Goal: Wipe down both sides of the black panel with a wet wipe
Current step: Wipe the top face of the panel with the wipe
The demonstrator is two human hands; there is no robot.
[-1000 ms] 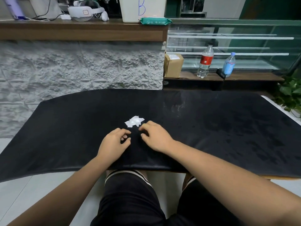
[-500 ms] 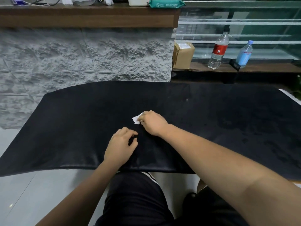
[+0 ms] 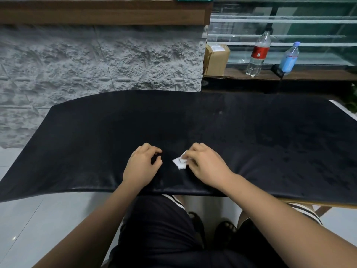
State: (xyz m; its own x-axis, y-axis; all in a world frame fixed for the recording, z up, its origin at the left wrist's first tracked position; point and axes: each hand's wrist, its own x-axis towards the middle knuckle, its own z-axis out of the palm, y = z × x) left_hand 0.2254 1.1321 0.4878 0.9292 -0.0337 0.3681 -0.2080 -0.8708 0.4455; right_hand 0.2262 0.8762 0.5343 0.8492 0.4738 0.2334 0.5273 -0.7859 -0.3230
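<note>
right hand (image 3: 208,167): mine, pinching the crumpled white wet wipe (image 3: 180,163) at my fingertips, on the black panel (image 3: 193,122) | left hand (image 3: 142,167): just beside the wipe, loosely curled, holding nothing, resting on the panel

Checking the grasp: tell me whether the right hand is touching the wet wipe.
Touching. The head view shows the right hand pinching the wet wipe on the black panel.
</note>
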